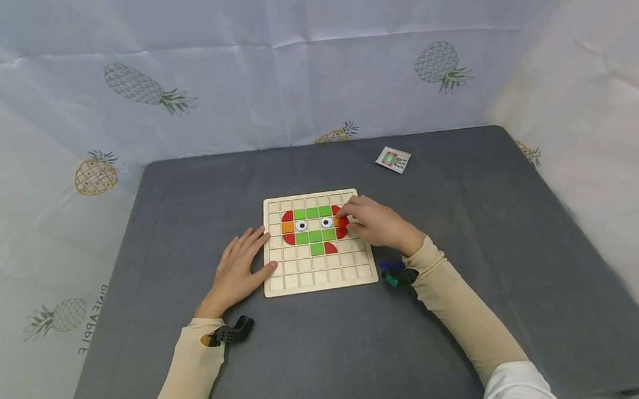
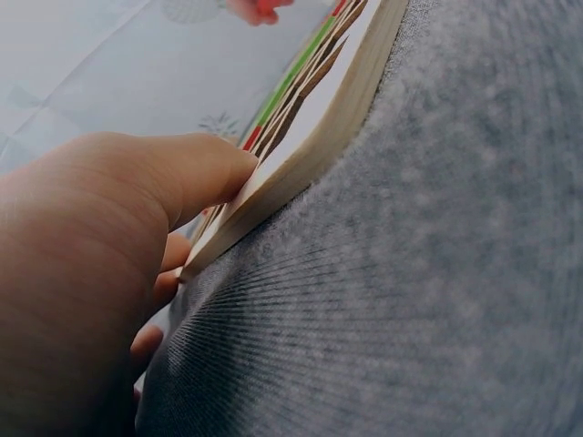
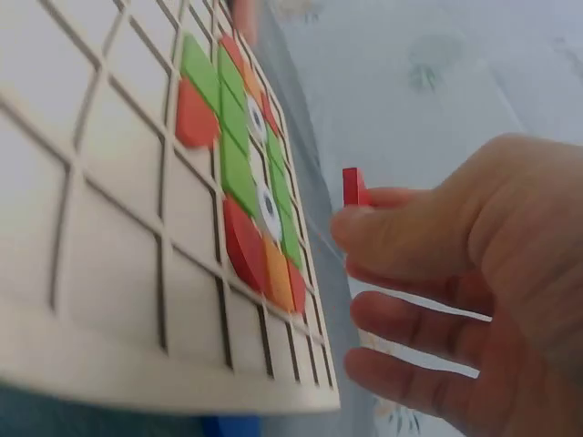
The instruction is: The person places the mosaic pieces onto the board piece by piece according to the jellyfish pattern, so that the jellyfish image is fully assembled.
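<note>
Board (image 1: 350, 260): pale, square, gridded, flat on the grey table (image 1: 200, 200), near the middle. Left hand (image 1: 239, 267): at the board's left edge, fingers extended, thumb spread apart and resting on the rim. Right hand (image 1: 381, 223): over the board's right side, well apart from the left; thumb and forefinger clamped on a small red piece (image 3: 354, 188), raised off the board; remaining fingers loosely bent. Set in the cells: green tiles (image 1: 312, 212) in the centre, two round eye tiles (image 1: 301, 226) among them; orange tile (image 1: 288, 227) between two red corners at the left end; red and orange also at the right end, partly covered by fingers. Nearer, one more green, with a red quarter-round (image 1: 330, 248) just right of it. Card (image 1: 393, 159): printed with a coloured pattern, far right of the board. Blue item (image 1: 391, 265): beside the board's near right corner, mostly hidden, kind impossible to tell. Curtain (image 1: 292, 92): far side, pineapple print.
</note>
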`<state>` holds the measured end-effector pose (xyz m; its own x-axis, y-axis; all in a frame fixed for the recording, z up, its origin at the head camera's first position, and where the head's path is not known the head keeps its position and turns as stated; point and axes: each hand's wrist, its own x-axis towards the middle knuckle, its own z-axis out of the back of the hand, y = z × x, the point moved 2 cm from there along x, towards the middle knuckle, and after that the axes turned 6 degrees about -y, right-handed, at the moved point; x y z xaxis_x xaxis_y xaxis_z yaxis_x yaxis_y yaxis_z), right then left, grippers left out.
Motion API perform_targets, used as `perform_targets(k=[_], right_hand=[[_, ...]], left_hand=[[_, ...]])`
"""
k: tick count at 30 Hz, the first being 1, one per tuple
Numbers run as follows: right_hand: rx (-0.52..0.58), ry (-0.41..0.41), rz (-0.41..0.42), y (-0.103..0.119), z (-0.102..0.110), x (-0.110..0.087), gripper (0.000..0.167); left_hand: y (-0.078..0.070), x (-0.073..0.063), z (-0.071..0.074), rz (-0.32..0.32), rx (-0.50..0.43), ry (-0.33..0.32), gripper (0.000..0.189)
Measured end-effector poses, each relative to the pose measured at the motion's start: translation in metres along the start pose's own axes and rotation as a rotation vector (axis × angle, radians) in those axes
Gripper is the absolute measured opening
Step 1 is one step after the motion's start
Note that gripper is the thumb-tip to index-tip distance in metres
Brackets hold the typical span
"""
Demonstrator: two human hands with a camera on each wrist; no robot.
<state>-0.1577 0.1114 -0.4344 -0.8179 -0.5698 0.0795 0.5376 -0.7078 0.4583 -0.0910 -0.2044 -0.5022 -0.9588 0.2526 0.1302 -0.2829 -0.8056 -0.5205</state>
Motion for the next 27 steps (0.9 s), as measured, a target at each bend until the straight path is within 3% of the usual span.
perform_targets(k=[7,13,27], right_hand=[[-0.020,-0.026,0.030,0.023,-0.011,0.006,0.024],[-0.070,-0.073,0.130,0.039,-0.024,0.011,0.023],[-0.079,-0.090,0.236,0.052,-0.060,0.015,0.018]], left_hand=[[0.001,0.000,0.000,0.004,0.003,-0.005,0.070],[-0.001,0.000,0.000,0.016,0.010,0.007,0.071],[0.001,0.001,0.000,0.019,0.015,0.008,0.071]])
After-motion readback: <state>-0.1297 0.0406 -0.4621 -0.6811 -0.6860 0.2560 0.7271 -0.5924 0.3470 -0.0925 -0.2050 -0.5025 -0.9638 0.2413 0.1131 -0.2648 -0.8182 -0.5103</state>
